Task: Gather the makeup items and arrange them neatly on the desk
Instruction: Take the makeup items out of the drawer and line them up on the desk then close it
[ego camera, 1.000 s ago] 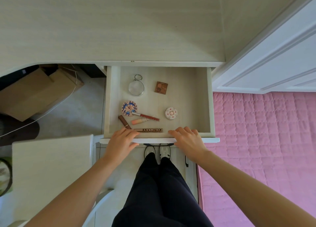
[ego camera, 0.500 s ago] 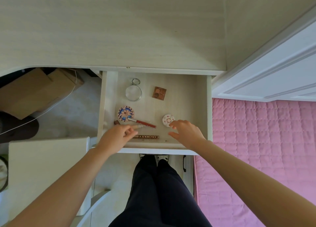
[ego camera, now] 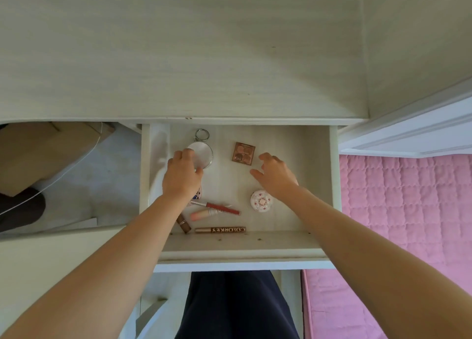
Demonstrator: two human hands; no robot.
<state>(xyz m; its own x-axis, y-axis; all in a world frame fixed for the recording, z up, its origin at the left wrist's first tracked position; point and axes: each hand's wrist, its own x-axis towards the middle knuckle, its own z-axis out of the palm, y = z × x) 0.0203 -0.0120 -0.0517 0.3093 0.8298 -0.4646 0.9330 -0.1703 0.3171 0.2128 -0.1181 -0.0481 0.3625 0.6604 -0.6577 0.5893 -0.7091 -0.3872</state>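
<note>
In the open pale wooden drawer (ego camera: 334,185), the left hand (ego camera: 181,175) lies over the left edge of the round silver mirror with a ring (ego camera: 201,154). Its fingers curl down on the rim, but I cannot tell if they grip it yet. The small brown square eyeshadow box (ego camera: 243,153) sits just to the left of the right hand (ego camera: 275,175), whose fingers are spread open and hold nothing. That hand is nearer the box. The surface (ego camera: 178,58) above waits.

The gold tube (ego camera: 220,230) in the drawer (ego camera: 334,180) reads "COLORKEY", seen upside down.
</note>
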